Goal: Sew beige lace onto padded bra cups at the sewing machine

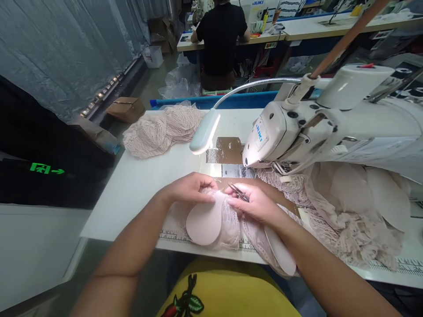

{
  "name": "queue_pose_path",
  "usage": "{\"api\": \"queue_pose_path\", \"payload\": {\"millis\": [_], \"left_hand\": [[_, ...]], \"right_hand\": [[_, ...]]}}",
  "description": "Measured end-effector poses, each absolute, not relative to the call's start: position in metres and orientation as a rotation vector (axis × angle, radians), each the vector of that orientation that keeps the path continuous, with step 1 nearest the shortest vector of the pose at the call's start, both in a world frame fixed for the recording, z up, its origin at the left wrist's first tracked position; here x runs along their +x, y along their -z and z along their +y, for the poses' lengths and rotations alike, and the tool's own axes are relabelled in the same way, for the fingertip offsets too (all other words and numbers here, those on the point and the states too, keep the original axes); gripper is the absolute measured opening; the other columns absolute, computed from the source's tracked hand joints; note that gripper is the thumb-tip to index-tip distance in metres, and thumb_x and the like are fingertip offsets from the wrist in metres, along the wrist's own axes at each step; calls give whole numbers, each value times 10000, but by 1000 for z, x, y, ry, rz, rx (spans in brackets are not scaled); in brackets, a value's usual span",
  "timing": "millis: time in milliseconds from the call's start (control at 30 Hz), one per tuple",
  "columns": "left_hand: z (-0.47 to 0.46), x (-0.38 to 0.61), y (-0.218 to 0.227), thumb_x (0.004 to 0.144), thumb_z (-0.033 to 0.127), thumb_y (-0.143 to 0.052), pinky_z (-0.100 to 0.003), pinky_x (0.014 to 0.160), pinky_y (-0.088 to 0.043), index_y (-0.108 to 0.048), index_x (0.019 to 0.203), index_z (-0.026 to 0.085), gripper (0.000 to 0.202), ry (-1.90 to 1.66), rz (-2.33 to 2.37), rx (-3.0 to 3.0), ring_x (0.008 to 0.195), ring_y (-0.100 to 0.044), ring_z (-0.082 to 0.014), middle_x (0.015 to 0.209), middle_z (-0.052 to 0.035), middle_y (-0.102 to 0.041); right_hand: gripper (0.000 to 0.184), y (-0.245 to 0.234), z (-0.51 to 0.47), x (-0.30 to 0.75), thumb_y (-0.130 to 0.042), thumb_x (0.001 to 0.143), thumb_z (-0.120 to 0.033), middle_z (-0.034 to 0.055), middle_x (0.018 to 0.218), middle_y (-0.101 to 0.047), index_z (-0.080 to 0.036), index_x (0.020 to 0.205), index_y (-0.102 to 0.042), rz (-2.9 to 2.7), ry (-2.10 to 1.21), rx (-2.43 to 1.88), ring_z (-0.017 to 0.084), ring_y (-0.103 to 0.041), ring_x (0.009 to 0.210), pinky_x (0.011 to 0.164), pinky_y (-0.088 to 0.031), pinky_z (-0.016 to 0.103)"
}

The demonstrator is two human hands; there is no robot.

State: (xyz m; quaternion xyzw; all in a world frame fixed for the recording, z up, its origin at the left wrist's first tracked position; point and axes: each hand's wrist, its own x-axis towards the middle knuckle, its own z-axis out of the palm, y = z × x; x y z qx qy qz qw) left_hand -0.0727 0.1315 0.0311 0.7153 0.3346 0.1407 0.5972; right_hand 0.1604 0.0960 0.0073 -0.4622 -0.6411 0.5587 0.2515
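Note:
Near the front edge of the white sewing table, my left hand pinches the top of a pale pink lace bra piece with a smooth rounded bra cup. My right hand grips the same lace from the other side and also keeps a small pair of thread snips in its fingers. A second padded cup on more lace hangs over the table edge below my right wrist. The fingertips of both hands are close together, and the lace between them is partly hidden.
A white sewing machine stands to the right, with lace and cups heaped beside it. A lit lamp hangs over the table. Lace fabric is piled at the back left. A person in black sits at another table.

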Motion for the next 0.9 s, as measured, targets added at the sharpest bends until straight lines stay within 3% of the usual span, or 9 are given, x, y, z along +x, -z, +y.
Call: {"api": "queue_pose_path", "payload": {"millis": [167, 367, 500, 600, 767, 900], "left_hand": [[126, -58, -27, 761, 325, -681, -224, 666, -395, -627, 952, 164, 255, -372, 839, 1728, 757, -523, -131, 876, -19, -607], [124, -50, -20, 781, 389, -670, -218, 636, -376, -645, 881, 146, 264, -388, 827, 1605, 726, -503, -120, 800, -5, -580], [125, -49, -18, 789, 403, -664, -228, 620, -379, -675, 830, 137, 269, -373, 839, 1553, 692, -500, -120, 741, -4, -569], [124, -49, -20, 787, 416, -661, -239, 607, -394, -686, 798, 129, 289, -389, 880, 1504, 678, -514, -131, 717, -16, -578], [123, -47, -20, 773, 423, -669, -248, 610, -399, -690, 773, 135, 289, -433, 929, 1424, 682, -518, -140, 719, -24, -596], [122, -44, -18, 768, 418, -672, -231, 525, -272, -599, 627, 124, 334, -430, 874, 1417, 581, -377, -94, 593, 22, -432]], "right_hand": [[252, -8, 94, 159, -573, 842, -417, 8, 714, -576, -181, 757, -592, -1858, -1360, -1222, 152, -505, 673, 608, -406, 279], [240, -1, 94, 162, -553, 874, -398, 47, 901, -641, -191, 974, -623, -1745, -1375, -1109, 183, -578, 821, 725, -456, 304], [360, 5, 95, 168, -469, 906, -481, 25, 827, -599, -195, 1119, -514, -1578, -1533, -1082, 123, -526, 613, 564, -452, 270], [352, 1, 96, 172, -485, 891, -483, 3, 728, -571, -180, 1058, -548, -1591, -1580, -1126, 104, -495, 539, 506, -440, 255], [302, -10, 96, 170, -597, 810, -440, 1, 683, -577, -181, 966, -601, -1600, -1563, -1179, 133, -554, 599, 552, -480, 271], [284, -11, 96, 165, -644, 773, -415, 16, 728, -601, -180, 928, -606, -1625, -1547, -1129, 141, -573, 646, 590, -493, 281]]}}
